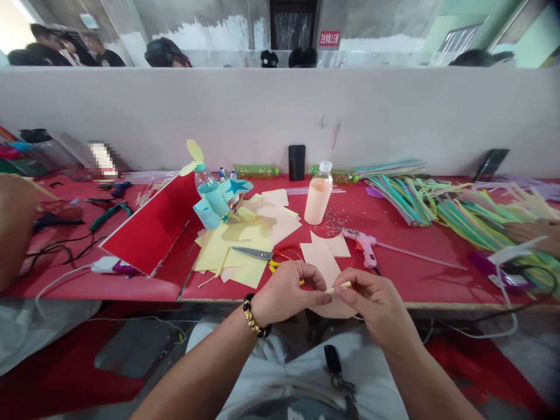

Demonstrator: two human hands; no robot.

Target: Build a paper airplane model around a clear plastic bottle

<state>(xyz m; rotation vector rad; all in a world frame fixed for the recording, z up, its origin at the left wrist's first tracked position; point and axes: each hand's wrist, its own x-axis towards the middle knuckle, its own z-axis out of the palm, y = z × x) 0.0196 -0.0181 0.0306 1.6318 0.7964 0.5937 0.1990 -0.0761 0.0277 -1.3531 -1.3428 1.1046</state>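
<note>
My left hand (291, 291) and my right hand (371, 297) meet at the near edge of the red table (394, 268). Both pinch a thin pale yellow paper stick (339, 286) between thumb and fingers. A beaded bracelet (256, 318) circles my left wrist. Under the hands lie peach paper pieces (324, 256). Scissors with red handles (262, 253) rest on yellow paper sheets (227, 245) just beyond my left hand. A pink glue gun (365, 244) lies beyond my right hand.
A bottle of peach liquid (318, 197) stands mid-table beside a blue paper-and-bottle model (214, 198). A red card (153, 227) leans at the left. Coloured straws (441, 204) fill the right side. Another person's arm (13, 227) is at the left, pliers (107, 214) nearby.
</note>
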